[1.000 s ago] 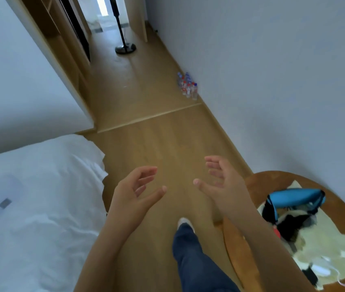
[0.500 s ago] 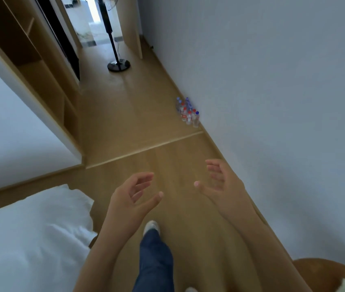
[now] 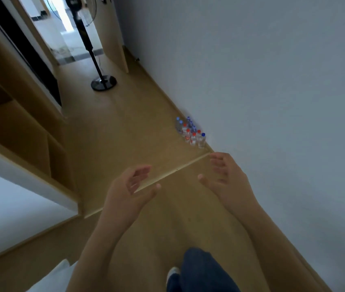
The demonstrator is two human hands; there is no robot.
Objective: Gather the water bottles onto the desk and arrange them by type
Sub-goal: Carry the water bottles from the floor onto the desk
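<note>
Several small water bottles (image 3: 191, 132), some with red caps and some with blue caps, stand clustered on the wooden floor against the white wall ahead. My left hand (image 3: 128, 191) and my right hand (image 3: 225, 179) are raised in front of me, palms facing each other, fingers relaxed and holding nothing. Both hands are well short of the bottles. No desk is in view.
A standing fan with a round black base (image 3: 103, 82) stands in the hallway by a doorway. A wooden shelving unit (image 3: 19, 131) lines the left side. A floor threshold strip (image 3: 175, 170) crosses ahead. My leg in blue jeans (image 3: 201, 270) steps forward.
I have walked forward down the room: the bed and round table have dropped out of view and the bottles are nearer. Both hands stay raised and empty.
</note>
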